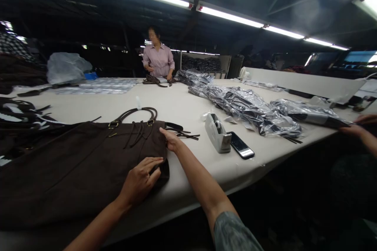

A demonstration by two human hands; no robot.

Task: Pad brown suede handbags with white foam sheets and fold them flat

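A dark brown handbag (97, 157) lies flat across the near left of the table. Two looped handles with gold-coloured fittings and thin tie cords are on its upper edge, and a white tag loop (138, 102) stands up by the handles. My right hand (170, 139) grips the bag's right side near the top corner, thumb on top and the other fingers hidden behind. Lower down on the same side, my left hand (140, 180) pinches the bag's fabric, its fingers pointing right.
Right of my hands are a tape dispenser (217, 133) and a phone (241, 146). Several plastic-wrapped bags (244, 106) lie beyond on the table (173, 106). Another person's hand (355, 130) touches a wrapped bag at right. Across the table stands a person (159, 59); plastic sheets (97, 86) lie at left.
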